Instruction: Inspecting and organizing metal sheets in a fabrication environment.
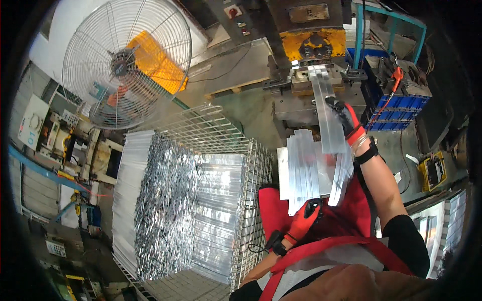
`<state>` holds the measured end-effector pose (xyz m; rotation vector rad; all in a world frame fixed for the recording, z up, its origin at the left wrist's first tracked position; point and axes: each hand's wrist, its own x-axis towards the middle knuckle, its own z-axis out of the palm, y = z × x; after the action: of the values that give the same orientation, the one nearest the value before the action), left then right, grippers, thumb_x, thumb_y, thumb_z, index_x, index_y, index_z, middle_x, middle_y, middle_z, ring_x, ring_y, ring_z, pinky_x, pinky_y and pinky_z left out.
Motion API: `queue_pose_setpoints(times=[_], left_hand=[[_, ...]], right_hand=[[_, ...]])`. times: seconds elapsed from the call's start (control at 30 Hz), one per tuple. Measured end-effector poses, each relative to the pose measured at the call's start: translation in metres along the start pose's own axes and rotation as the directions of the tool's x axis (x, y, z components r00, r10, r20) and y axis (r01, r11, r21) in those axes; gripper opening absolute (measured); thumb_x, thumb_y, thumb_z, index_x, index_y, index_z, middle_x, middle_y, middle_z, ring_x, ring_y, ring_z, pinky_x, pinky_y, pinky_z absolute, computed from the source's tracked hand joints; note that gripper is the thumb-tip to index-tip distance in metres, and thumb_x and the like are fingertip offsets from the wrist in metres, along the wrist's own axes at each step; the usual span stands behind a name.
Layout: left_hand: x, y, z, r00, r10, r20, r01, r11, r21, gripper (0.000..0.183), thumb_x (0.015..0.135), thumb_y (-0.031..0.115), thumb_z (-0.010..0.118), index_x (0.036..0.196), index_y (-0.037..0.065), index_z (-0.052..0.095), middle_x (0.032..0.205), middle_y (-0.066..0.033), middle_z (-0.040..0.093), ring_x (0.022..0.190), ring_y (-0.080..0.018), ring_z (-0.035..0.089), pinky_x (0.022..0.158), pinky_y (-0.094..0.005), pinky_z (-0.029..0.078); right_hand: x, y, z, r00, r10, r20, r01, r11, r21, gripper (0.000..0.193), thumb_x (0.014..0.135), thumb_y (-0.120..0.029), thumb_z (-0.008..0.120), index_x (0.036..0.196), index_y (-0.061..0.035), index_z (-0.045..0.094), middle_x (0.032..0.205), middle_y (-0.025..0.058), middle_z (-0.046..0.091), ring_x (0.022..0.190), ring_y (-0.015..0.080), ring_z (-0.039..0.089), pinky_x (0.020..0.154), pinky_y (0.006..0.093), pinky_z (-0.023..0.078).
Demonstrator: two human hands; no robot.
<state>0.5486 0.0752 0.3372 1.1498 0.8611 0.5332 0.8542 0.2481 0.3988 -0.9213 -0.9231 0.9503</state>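
Note:
My right hand, in a red and black glove, is closed on the edge of a long flat metal strip. The strip's far end lies at the die of a press. Below it, a stack of similar metal strips lies fanned on a light board in front of my red apron. My left hand, gloved the same way, is beside the near ends of these strips. Its fingers are curled together; whatever they hold, if anything, is hidden.
A wire mesh crate packed with metal strips stands to my left. Beyond it is a large caged fan. Blue crates carrying tools stand right of the press. A yellow bin sits at the far right.

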Motion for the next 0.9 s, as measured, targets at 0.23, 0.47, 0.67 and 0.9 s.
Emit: queue_pose_setpoints(times=[0.23, 0.47, 0.67, 0.9], left_hand=[[-0.001, 0.003, -0.001, 0.991, 0.130, -0.019, -0.126, 0.981, 0.148, 0.027, 0.090, 0.021, 0.057, 0.111, 0.003, 0.055, 0.086, -0.0050, 0.060, 0.079, -0.0099, 0.056, 0.073, -0.0272, 0.046], [0.001, -0.006, -0.001, 0.987, 0.162, -0.015, -0.156, 0.965, 0.213, 0.028, 0.089, 0.026, 0.058, 0.108, 0.006, 0.055, 0.089, -0.0092, 0.061, 0.079, -0.0157, 0.058, 0.072, -0.0303, 0.046], [0.009, 0.003, -0.004, 0.997, 0.054, -0.049, -0.042, 0.973, 0.225, 0.037, 0.089, 0.015, 0.058, 0.124, 0.006, 0.049, 0.096, -0.0028, 0.060, 0.083, -0.0078, 0.055, 0.075, -0.0245, 0.046], [0.047, 0.067, 0.007, 0.905, 0.420, -0.072, -0.383, 0.876, 0.293, 0.085, 0.081, 0.023, 0.069, 0.144, 0.010, 0.015, 0.129, -0.0158, 0.043, 0.107, -0.0228, 0.052, 0.088, -0.0314, 0.044]], right_hand=[[0.008, -0.010, 0.007, 0.996, 0.090, -0.017, -0.088, 0.992, 0.092, 0.034, 0.091, -0.022, 0.050, 0.116, 0.0003, 0.058, 0.109, 0.0024, 0.061, 0.098, 0.0131, 0.056, 0.090, 0.0269, 0.041], [0.003, -0.017, 0.006, 0.990, 0.132, -0.048, -0.130, 0.991, 0.033, 0.035, 0.091, -0.023, 0.051, 0.116, -0.0008, 0.057, 0.111, 0.0038, 0.060, 0.098, 0.0151, 0.057, 0.090, 0.0284, 0.044], [-0.006, -0.020, 0.009, 0.983, 0.182, -0.013, -0.180, 0.978, 0.104, 0.038, 0.090, -0.029, 0.054, 0.116, -0.0012, 0.058, 0.110, 0.0054, 0.061, 0.097, 0.0170, 0.058, 0.089, 0.0294, 0.045], [-0.065, 0.013, 0.035, 0.976, 0.118, -0.183, -0.149, 0.975, -0.165, 0.025, 0.087, -0.025, 0.060, 0.094, -0.0013, 0.061, 0.084, -0.0028, 0.055, 0.076, 0.0072, 0.049, 0.071, 0.0239, 0.041]])
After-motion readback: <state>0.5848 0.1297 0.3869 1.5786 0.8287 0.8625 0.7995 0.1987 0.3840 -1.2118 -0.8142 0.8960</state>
